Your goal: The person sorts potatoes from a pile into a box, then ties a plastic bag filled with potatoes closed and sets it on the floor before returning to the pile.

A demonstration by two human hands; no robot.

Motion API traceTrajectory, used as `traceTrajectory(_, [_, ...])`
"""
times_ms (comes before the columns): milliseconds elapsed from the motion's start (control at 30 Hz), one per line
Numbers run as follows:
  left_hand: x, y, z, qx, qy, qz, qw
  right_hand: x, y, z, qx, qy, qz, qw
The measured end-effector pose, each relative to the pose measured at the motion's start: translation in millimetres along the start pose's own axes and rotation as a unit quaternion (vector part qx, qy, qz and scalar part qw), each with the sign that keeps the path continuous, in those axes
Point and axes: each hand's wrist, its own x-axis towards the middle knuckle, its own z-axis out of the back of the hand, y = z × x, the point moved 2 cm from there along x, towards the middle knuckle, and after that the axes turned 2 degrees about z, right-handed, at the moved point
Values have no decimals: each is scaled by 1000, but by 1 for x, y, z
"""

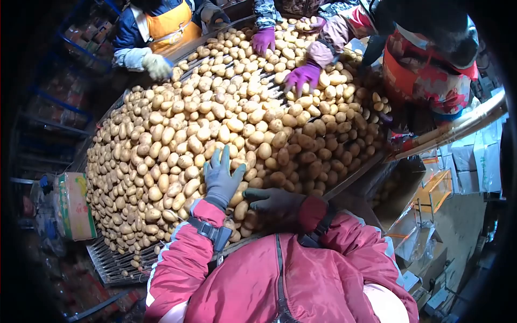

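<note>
A wide heap of potatoes (177, 134) covers the slatted sorting table (116, 264) in front of me. My left hand (222, 178), in a grey glove, lies on the potatoes with its fingers spread and pointing away from me. Close to its right, my right hand (276, 200) reaches sideways over the near potatoes, fingers stretched out to the left. Neither hand is wrapped round a potato. Both wrists carry dark strapped devices over pink sleeves.
Across the table, a co-worker's purple gloves (304, 77) touch the potatoes. Another person's pale glove (157, 65) rests at the far left edge. A carton (77, 206) stands left; an open cardboard box (398, 188) and a wooden rail (452, 129) are at right.
</note>
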Motion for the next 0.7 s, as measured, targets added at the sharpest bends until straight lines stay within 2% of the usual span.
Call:
traceTrajectory(33, [9, -9, -6, -34, -3, 5, 999, 1, 1, 3, -74, 23, 30, 997])
traceTrajectory(67, [17, -19, -15, -52, 0, -19, 998, 1, 5, 6, -211, 15, 160, 964])
traceTrajectory(100, [24, -31, -23, -71, 2, -44, 997, 1, 4, 10, -211, 16, 158, 965])
traceTrajectory(133, [29, -48, -23, -28, -39, -47, 998, 1, 5, 15, -235, 20, 152, 960])
traceTrajectory(167, [38, -60, -27, 2, -32, -55, 998, 3, 23, 22, -258, 24, 146, 955])
traceTrajectory(200, [47, -71, -32, -58, -13, -52, 997, -7, 46, 24, -321, -52, 155, 933])
traceTrajectory(233, [54, -83, -35, -117, 7, -46, 992, -11, 31, 27, -318, -50, 151, 934])
traceTrajectory(267, [62, -94, -37, -153, 46, -13, 987, -11, 8, 32, -159, -40, 62, 985])
traceTrajectory(300, [69, -99, -43, -153, 49, -12, 987, -14, -14, 36, 6, -30, -29, 999])
traceTrajectory(333, [77, -102, -51, -193, 58, -4, 979, -18, -7, 44, 8, -31, -29, 999])
traceTrajectory(367, [84, -106, -57, -231, 67, 6, 971, -24, 10, 54, 3, -46, -76, 996])
traceTrajectory(400, [91, -118, -52, -238, 96, 34, 966, -30, 23, 65, -2, -61, -122, 991])
traceTrajectory(433, [98, -125, -61, -235, 97, 33, 967, -36, 29, 78, 0, -63, -120, 991])
traceTrajectory(500, [109, -133, -81, -227, 57, 19, 972, -51, 45, 108, -156, -104, -4, 982])
traceTrajectory(600, [131, -158, -67, -226, 97, 17, 969, -62, 58, 134, -375, -153, 171, 898])
traceTrajectory(633, [136, -165, -64, -250, 122, 25, 960, -60, 50, 134, -370, -153, 173, 900])
traceTrajectory(667, [143, -167, -68, -236, 102, 15, 966, -54, 31, 139, -141, -187, -15, 972])
traceTrajectory(700, [147, -168, -72, -236, 99, 17, 966, -52, 13, 141, 100, -201, -203, 953])
